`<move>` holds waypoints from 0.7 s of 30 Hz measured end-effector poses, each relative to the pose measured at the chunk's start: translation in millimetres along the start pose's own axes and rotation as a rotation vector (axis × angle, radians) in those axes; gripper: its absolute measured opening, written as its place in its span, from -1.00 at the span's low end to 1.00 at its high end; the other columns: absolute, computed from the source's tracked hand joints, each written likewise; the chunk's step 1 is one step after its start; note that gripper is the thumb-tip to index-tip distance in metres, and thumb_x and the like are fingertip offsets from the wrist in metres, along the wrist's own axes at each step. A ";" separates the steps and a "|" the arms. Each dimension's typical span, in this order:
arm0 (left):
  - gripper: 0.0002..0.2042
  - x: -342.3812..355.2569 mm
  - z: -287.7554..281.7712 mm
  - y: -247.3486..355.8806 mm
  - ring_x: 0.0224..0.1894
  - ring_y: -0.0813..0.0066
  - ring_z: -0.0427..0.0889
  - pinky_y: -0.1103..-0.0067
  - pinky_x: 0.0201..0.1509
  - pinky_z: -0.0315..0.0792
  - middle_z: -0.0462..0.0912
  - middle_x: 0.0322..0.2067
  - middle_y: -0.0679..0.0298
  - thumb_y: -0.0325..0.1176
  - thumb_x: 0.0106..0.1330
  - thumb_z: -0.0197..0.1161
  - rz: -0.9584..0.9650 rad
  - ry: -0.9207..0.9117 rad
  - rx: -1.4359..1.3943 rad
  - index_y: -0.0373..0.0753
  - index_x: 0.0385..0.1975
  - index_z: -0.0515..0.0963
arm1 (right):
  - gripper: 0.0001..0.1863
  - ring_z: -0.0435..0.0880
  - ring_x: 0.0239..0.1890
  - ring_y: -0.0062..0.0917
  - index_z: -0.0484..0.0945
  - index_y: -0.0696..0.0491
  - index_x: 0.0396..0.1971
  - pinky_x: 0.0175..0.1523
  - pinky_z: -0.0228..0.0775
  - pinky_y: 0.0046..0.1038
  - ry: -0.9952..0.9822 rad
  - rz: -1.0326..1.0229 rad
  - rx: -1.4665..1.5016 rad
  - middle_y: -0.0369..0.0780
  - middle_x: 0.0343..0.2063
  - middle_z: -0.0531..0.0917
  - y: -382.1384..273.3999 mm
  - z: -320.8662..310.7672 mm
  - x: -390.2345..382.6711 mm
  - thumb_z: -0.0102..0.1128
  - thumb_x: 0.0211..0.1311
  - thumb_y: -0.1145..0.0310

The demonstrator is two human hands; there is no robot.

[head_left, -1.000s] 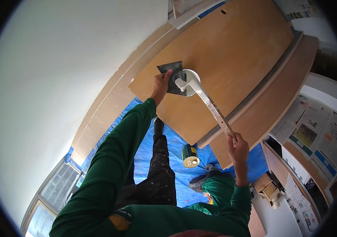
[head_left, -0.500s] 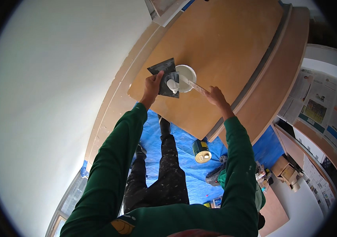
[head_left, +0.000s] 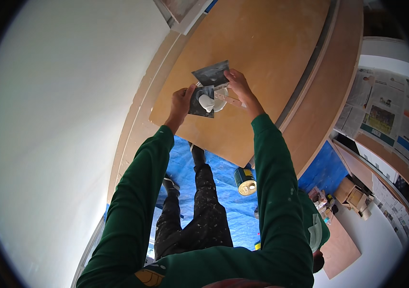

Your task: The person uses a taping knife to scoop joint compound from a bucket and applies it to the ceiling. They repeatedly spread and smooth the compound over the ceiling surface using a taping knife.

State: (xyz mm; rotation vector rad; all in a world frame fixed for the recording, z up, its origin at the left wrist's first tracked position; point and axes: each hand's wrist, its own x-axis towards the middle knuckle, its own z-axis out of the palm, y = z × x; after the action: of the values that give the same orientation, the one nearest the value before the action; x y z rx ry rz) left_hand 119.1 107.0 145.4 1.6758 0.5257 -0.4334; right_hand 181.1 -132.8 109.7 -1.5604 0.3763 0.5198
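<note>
My left hand (head_left: 180,104) is closed on a flat, dark, square putty spreader (head_left: 195,108) that carries a lump of white putty (head_left: 206,102). Just beyond it, my right hand (head_left: 239,89) grips the right end of a second dark putty spreader (head_left: 212,73), smeared with pale residue. Behind and below the two blades, a white tub (head_left: 221,104) stands on the brown board, partly covered by them. A flat putty-smeared stick (head_left: 230,100) lies across the tub, its outer end near my right wrist.
The brown board (head_left: 257,53) has a raised wooden edge on its right. A white wall (head_left: 70,120) runs along my left. Blue sheeting (head_left: 199,197) covers the floor, with a metal can (head_left: 246,182) on it. Another person (head_left: 315,225) in green is at lower right, near newspaper-covered surfaces (head_left: 384,120).
My right hand has let go of the stick, leaving it at the tub, and has taken the second spreader, which was in my left hand. The left hand keeps the putty-laden one.
</note>
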 end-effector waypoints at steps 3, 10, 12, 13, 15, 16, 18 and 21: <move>-0.51 1.5 -4.7 5.4 -0.54 0.70 0.37 0.56 -0.44 0.33 0.47 -0.61 0.43 0.03 0.46 0.24 -0.003 -0.010 0.019 -0.35 -0.51 0.61 | -0.54 0.63 -0.22 -0.53 0.51 0.10 -0.05 -0.16 0.62 -0.38 0.217 -0.050 -0.147 -0.22 -0.23 0.67 4.1 -39.6 -13.6 0.23 0.41 -0.02; -0.47 -1.4 -22.6 22.8 -0.61 0.68 0.32 0.53 -0.53 0.26 0.39 -0.69 0.44 0.07 0.43 0.25 0.008 -0.029 0.126 -0.32 -0.60 0.55 | -0.63 0.69 -0.17 -0.55 0.49 0.17 0.00 -0.22 0.70 -0.36 0.288 -0.113 0.140 -0.22 -0.16 0.69 13.8 -44.2 -128.6 0.26 0.40 0.21; -0.46 -7.1 -17.2 38.0 -0.61 0.69 0.32 0.53 -0.53 0.27 0.40 -0.67 0.44 0.08 0.44 0.24 0.012 -0.094 0.080 -0.33 -0.59 0.55 | -0.64 0.68 -0.17 -0.59 0.53 0.16 -0.01 -0.18 0.65 -0.39 0.299 -0.137 0.170 -0.26 -0.19 0.70 24.7 -40.0 -145.5 0.29 0.38 0.21; -0.46 -10.6 -12.2 46.3 -0.60 0.69 0.32 0.54 -0.53 0.27 0.41 -0.66 0.45 0.08 0.44 0.24 0.013 -0.130 0.058 -0.34 -0.58 0.56 | -0.64 0.67 -0.17 -0.61 0.56 0.15 -0.02 -0.16 0.62 -0.42 0.305 -0.149 0.156 -0.28 -0.20 0.70 30.9 -36.9 -150.9 0.31 0.37 0.21; -0.46 -17.6 -9.0 61.0 -0.60 0.69 0.34 0.56 -0.52 0.29 0.43 -0.65 0.45 0.08 0.44 0.24 0.007 -0.190 0.068 -0.34 -0.57 0.57 | -0.66 0.67 -0.15 -0.63 0.60 0.14 -0.02 -0.09 0.58 -0.44 0.302 -0.129 0.217 -0.30 -0.19 0.71 33.9 -23.6 -158.6 0.33 0.36 0.22; -0.46 -19.4 -10.8 66.3 -0.59 0.69 0.35 0.57 -0.51 0.30 0.45 -0.64 0.45 0.08 0.44 0.24 0.005 -0.214 0.075 -0.35 -0.56 0.58 | -0.66 0.68 -0.13 -0.62 0.61 0.14 -0.03 -0.04 0.58 -0.44 0.290 -0.100 0.293 -0.30 -0.16 0.71 26.3 -9.5 -160.6 0.34 0.36 0.23; -0.47 -21.6 -17.4 72.9 -0.59 0.71 0.36 0.59 -0.50 0.31 0.46 -0.63 0.44 0.08 0.45 0.24 0.039 -0.200 0.103 -0.34 -0.55 0.60 | -0.67 0.68 -0.11 -0.61 0.62 0.13 0.00 0.04 0.55 -0.43 0.236 -0.093 0.463 -0.30 -0.13 0.71 4.4 9.1 -170.4 0.33 0.37 0.25; -0.48 -29.3 -34.7 95.9 -0.58 0.71 0.39 0.61 -0.48 0.34 0.49 -0.61 0.44 0.06 0.46 0.23 0.037 -0.159 0.121 -0.33 -0.52 0.62 | -0.67 0.67 -0.10 -0.64 0.61 0.14 0.06 0.07 0.52 -0.44 0.144 -0.171 0.663 -0.31 -0.12 0.71 -39.9 17.6 -192.1 0.29 0.41 0.28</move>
State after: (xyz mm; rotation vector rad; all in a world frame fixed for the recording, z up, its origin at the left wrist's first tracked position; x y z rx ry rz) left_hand 148.8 125.7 245.5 1.7463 0.3566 -0.5760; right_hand 39.6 -127.4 246.8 -0.9735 0.4633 0.1209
